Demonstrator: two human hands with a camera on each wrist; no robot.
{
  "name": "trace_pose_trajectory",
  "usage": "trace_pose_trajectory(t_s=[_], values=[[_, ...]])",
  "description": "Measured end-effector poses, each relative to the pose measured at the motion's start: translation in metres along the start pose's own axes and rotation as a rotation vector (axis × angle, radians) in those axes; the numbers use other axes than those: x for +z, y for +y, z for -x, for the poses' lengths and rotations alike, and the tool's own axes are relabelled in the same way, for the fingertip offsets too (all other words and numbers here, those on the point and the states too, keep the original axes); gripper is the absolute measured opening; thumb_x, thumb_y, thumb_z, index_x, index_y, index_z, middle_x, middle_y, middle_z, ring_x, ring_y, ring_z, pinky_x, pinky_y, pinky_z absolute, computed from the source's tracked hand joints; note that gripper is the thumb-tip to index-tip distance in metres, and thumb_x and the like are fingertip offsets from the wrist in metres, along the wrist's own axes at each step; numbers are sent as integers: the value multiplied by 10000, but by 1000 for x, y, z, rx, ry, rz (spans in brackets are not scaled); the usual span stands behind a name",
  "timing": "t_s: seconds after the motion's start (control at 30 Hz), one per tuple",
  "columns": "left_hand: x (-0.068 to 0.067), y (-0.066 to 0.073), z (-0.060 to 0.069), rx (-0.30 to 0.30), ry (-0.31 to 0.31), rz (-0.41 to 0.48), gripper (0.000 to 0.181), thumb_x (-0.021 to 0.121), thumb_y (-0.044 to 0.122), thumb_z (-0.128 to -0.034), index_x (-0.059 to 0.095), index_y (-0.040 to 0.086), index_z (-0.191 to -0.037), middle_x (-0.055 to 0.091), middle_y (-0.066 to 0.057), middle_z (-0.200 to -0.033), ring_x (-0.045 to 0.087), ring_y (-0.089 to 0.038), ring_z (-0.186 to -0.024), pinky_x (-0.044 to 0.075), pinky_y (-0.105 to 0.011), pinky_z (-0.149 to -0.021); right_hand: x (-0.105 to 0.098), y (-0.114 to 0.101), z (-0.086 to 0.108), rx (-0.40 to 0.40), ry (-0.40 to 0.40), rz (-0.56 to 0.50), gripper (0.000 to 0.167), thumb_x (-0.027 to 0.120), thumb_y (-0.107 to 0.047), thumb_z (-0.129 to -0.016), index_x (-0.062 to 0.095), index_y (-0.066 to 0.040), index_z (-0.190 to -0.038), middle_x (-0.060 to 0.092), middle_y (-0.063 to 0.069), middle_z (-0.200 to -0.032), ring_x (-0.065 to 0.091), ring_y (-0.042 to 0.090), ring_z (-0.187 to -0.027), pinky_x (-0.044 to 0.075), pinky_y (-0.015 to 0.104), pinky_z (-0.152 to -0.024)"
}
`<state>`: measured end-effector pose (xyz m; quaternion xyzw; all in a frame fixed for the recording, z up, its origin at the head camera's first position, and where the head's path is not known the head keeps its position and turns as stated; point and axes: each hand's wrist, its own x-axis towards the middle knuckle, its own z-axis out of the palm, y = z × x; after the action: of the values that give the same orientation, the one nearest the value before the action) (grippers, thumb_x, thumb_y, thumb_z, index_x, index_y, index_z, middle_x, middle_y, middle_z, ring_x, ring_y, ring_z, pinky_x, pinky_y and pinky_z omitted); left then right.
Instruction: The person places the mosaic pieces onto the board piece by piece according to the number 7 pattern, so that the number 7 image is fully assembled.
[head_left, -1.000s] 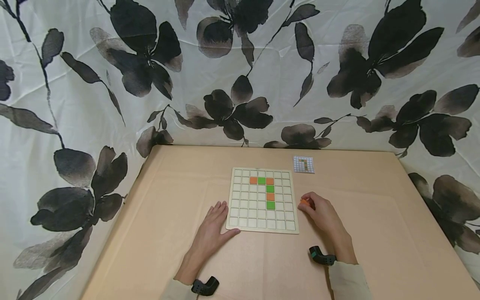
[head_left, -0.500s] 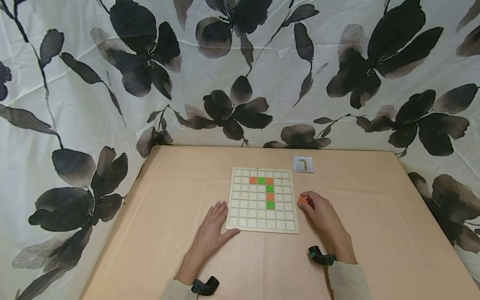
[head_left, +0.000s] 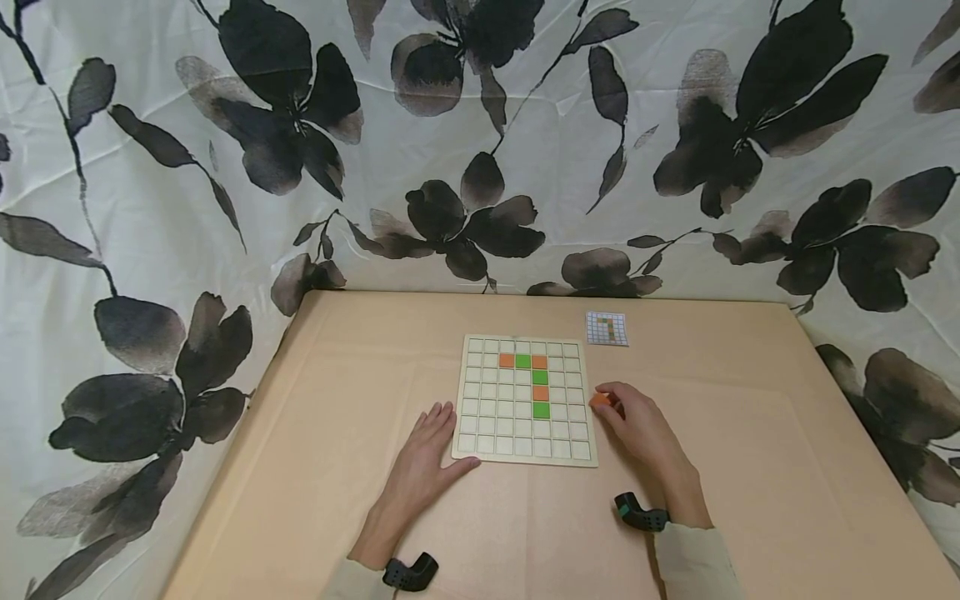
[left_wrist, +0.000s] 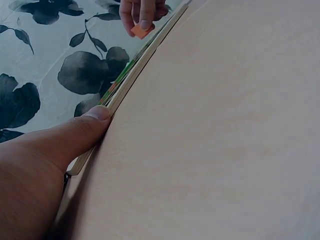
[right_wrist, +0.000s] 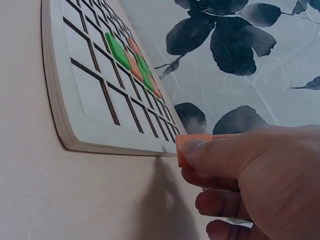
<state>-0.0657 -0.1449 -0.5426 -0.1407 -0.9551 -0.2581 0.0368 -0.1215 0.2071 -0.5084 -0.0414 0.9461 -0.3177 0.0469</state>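
Observation:
A cream grid board (head_left: 495,422) lies on the table, with orange and green square tiles (head_left: 541,377) set in some of its cells. Along the board's left edge and near corner rests my left hand (head_left: 422,462), fingers extended; the left wrist view shows its thumb (left_wrist: 97,114) touching the board's edge. Just off the board's right side, my right hand (head_left: 647,425) pinches an orange square tile (right_wrist: 187,142) between thumb and fingers. In the right wrist view that tile is held above the table, apart from the tiles in the grid.
A small card (head_left: 607,328) printed with a grid pattern lies beyond the board's upper right corner. The light wooden table (head_left: 360,350) ends at a floral cloth (head_left: 570,167) behind and at the sides. Both wrists wear black devices (head_left: 410,573).
My right hand has shifted slightly left toward the board with the orange tile, which now shows more beyond the fingertips. The left hand has stayed in place.

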Motion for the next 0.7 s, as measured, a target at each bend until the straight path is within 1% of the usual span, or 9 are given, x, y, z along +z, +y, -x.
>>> trace_pose_trajectory(t_s=[0.13,0.23,0.47,0.7], values=[[0,0,1,3,8,-6,859,719,566,-849,508,-25,-1437,483,-163,-1527,383,-321,-1481,246,-450,-1287,0,-2,0,-10,8,-10,301,667,-236,-975,612,-87,-1231,647,38,-943,559,173,-819,493,248,-684],[0,0,1,3,9,-8,861,717,569,-850,507,-25,-1437,482,-161,-1529,382,-319,-1482,247,-447,-1287,1,-3,0,-17,15,-15,281,675,-243,-970,613,-91,-1198,645,32,-929,558,163,-805,486,229,-666],[1,0,1,-11,-6,-5,872,698,590,-858,483,1,-1463,463,-139,-1545,353,-289,-1500,209,-406,-1303,3,-6,0,-34,5,-29,275,675,-241,-970,621,-85,-1190,649,25,-921,560,153,-793,481,232,-660],[2,-1,1,-8,-4,-5,878,697,594,-857,482,-5,-1461,460,-137,-1546,354,-287,-1500,213,-402,-1301,4,-10,1,-44,1,-26,272,683,-223,-964,625,-84,-1191,644,22,-907,554,144,-787,472,199,-638]])
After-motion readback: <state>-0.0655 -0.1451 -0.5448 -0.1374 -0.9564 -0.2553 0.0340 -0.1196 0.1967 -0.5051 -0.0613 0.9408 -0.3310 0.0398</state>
